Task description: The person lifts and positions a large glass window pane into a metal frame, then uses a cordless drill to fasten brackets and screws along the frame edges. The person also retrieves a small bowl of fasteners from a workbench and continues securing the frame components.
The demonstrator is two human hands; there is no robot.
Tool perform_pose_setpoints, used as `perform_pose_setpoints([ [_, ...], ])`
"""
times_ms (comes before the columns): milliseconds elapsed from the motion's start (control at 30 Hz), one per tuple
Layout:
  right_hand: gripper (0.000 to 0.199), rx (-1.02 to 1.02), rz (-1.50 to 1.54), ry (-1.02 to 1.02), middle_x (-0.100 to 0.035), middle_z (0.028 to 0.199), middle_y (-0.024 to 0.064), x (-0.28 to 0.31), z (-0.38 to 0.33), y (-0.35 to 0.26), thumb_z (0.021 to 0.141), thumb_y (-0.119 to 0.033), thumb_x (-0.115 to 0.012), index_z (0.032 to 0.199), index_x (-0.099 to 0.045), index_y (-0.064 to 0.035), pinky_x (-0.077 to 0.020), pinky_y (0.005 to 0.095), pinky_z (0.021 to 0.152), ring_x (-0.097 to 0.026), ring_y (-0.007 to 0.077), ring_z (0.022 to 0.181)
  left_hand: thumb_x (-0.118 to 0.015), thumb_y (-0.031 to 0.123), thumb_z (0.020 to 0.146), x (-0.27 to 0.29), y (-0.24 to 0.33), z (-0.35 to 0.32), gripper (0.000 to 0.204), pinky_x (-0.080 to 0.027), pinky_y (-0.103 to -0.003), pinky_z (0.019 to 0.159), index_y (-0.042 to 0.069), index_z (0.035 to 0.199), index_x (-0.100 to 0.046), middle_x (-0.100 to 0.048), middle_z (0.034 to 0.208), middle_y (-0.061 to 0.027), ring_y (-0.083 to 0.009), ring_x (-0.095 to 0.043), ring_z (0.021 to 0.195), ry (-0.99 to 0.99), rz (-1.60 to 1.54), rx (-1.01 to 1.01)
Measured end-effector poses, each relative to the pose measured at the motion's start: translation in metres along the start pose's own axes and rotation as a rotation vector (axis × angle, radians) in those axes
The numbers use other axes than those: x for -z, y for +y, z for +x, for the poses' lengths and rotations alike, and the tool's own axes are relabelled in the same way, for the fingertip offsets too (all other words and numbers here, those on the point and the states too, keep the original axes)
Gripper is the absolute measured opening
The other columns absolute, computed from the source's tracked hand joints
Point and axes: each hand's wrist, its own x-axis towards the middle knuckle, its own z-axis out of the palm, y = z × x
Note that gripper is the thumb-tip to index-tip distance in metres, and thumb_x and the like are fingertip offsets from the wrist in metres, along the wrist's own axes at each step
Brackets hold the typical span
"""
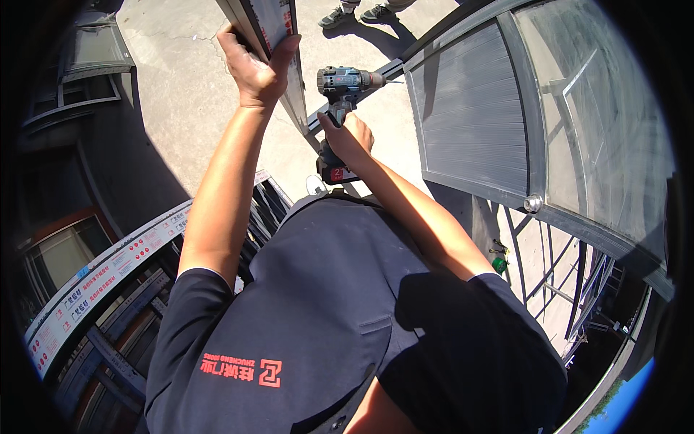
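My left hand (256,72) is wrapped round an upright metal profile (296,98) that has printed protective film on its face. In my right hand (352,139) is a blue and black cordless drill (341,81), gripped by its handle, with the battery below my fist. Its bit points right, toward the grey door panel (466,101). Whether the bit touches the dark frame bar (394,70) behind it I cannot tell. From the foot of the profile, that bar runs off to the upper right.
Another person's shoes (359,16) stand at the top. The door's glass pane (600,116) and a round metal knob (533,203) are on the right. Film-wrapped profiles (108,275) are stacked at the lower left. A green object (499,265) lies beside thin metal bars.
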Motion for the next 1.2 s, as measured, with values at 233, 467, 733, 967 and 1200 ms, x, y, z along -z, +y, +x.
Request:
perform_pose_setpoints([
  [233, 0.062, -0.076, -0.074, 0.029, -0.074, 0.088, 0.0156, -0.025, 0.0, 0.005, 0.083, -0.067, -0.068, 0.09, -0.072, -0.0052, -0.055, 0.0441, 0.082, -0.073, 0.034, 0.089, -0.08, 0.061, 0.08, -0.006, 0.01, 0.005, 0.076, -0.046, -0.028, 0.078, 0.004, 0.114, -0.042, -0.055, 0.097, -0.0055, -0.0125, -0.053, 0.089, 0.074, -0.082, -0.065],
  [467, 0.064, 0.027, -0.242, 0.089, -0.074, 0.086, 0.0128, -0.02, -0.008, -0.008, 0.082, -0.069, -0.068, 0.087, -0.07, -0.0053, -0.055, 0.0442, 0.082, -0.073, 0.0322, 0.087, -0.079, 0.063, 0.079, -0.004, 0.009, 0.011, 0.078, -0.045, -0.028, 0.078, 0.004, 0.114, -0.041, -0.053, 0.098, -0.0059, -0.0123, -0.052, 0.089, 0.09, -0.046, -0.08],
  [733, 0.073, -0.031, -0.128, 0.02, -0.074, 0.09, 0.0169, -0.026, -0.015, -0.026, 0.082, -0.073, -0.066, 0.094, -0.072, -0.0013, -0.0555, 0.0432, 0.081, -0.073, 0.0327, 0.088, -0.078, 0.065, 0.078, -0.003, 0.001, 0.013, 0.08, -0.045, -0.028, 0.077, 0.004, 0.114, -0.041, -0.05, 0.099, -0.0064, -0.012, -0.051, 0.089, 0.1, -0.034, -0.089],
  [967, 0.075, -0.142, -0.146, -0.083, -0.074, 0.082, 0.0146, -0.03, -0.015, -0.034, 0.082, -0.076, -0.064, 0.088, -0.073, -0.0022, -0.0571, 0.0425, 0.076, -0.075, 0.0312, 0.083, -0.077, 0.067, 0.078, -0.002, -0.001, 0.016, 0.082, -0.045, -0.029, 0.077, 0.004, 0.114, -0.041, -0.048, 0.1, -0.0068, -0.0118, -0.05, 0.089, 0.115, -0.025, -0.08],
  [1200, 0.057, -0.059, 0.101, -0.065, -0.073, 0.089, 0.0161, 0.007, -0.022, 0.014, 0.082, -0.059, -0.072, 0.093, -0.072, -0.0036, -0.0541, 0.0429, 0.083, -0.072, 0.032, 0.089, -0.077, 0.051, 0.089, 0.007, -0.015, -0.022, 0.08, -0.043, -0.035, 0.097, -0.004, 0.132, -0.038, -0.053, 0.119, -0.0129, -0.0194, -0.054, 0.107, -0.014, -0.12, 0.097],
])
